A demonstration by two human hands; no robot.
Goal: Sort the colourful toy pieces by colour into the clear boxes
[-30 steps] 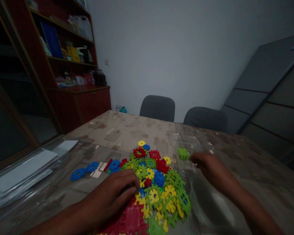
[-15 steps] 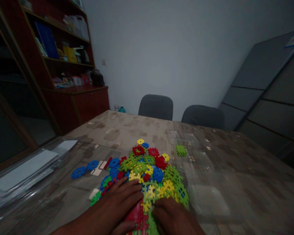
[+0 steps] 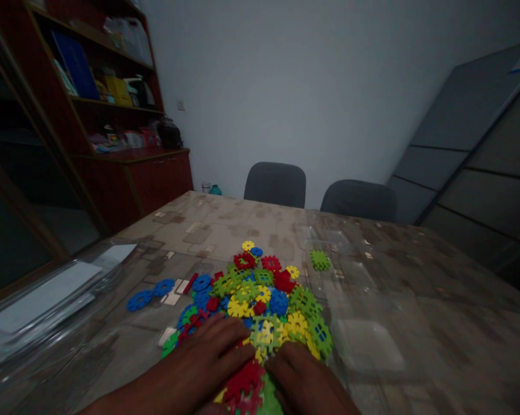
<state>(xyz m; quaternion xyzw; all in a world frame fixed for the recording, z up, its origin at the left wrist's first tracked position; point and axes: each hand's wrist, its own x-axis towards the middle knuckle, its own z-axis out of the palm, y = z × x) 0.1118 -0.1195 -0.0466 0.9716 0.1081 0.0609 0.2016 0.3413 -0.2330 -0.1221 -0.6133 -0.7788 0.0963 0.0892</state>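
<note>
A heap of plastic interlocking building pieces point(image 3: 243, 293) in red, yellow, green and blue lies on the table in front of me. My left hand point(image 3: 210, 354) rests over its near left side, fingers stretched out and somewhat apart, thumb low at the bottom edge. Beside those fingers are red toothed building blocks point(image 3: 245, 380). Curled fingers of my right hand point(image 3: 301, 369) press against a green building block point(image 3: 268, 395) on the near right side; their undersides are hidden. Yellow flower-shaped pieces point(image 3: 297, 324) lie just beyond that hand.
Two blue discs point(image 3: 139, 300) lie left of the heap, and a green square block point(image 3: 319, 260) lies apart at right. Clear plastic packaging point(image 3: 368, 346) covers part of the right side; more packaging with white card point(image 3: 48, 297) is at left. Grey chairs point(image 3: 275, 183) stand behind the table point(image 3: 225, 216).
My left hand has shifted slightly over the near pieces, and the red blocks beside it show a different face. The right hand has moved slightly left. The camera view tilts down a little.
</note>
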